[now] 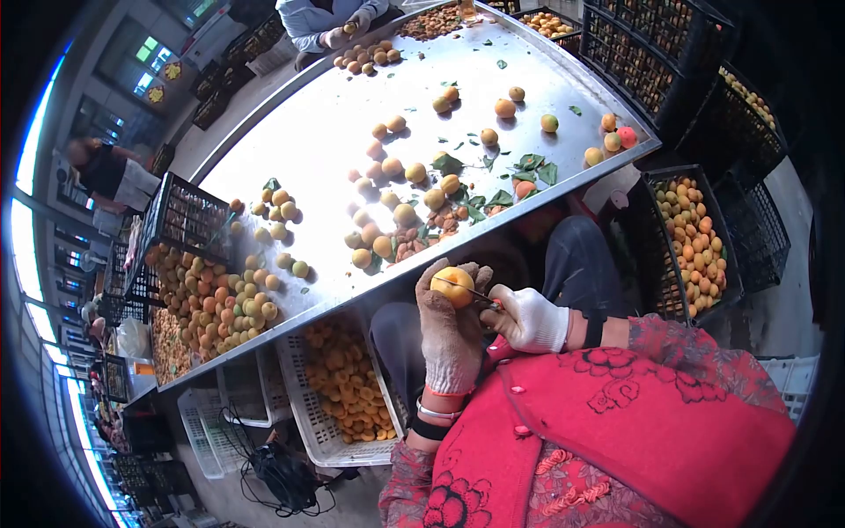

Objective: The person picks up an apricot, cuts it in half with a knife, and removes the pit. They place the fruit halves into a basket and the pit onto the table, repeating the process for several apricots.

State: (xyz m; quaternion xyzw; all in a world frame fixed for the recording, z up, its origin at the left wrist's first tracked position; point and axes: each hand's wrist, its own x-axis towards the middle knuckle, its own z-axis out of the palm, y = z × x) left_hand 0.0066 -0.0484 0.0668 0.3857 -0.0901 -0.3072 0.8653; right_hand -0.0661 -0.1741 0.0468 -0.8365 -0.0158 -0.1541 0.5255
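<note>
My left hand [447, 339], in a soiled, light knitted glove, is closed around a yellow-orange apricot [451, 283]. In a white glove, my right hand [532, 320] grips a small knife [484, 300], mostly hidden by the fingers. Its thin blade lies against the apricot. Both hands are close together above my lap, just off the near edge of the metal table [343, 238]. Beyond them on the tabletop are loose apricots [404, 215], a heap of brown pits [414, 242] and green leaves [528, 167].
Below the table stands a white basket [330, 453] of apricot halves [345, 378]. A black crate [735, 282] of whole apricots is at my right. Apricots spill from a tipped crate [185, 216] at the left. A co-worker's gloved hands [346, 31] hold a fruit at the far side.
</note>
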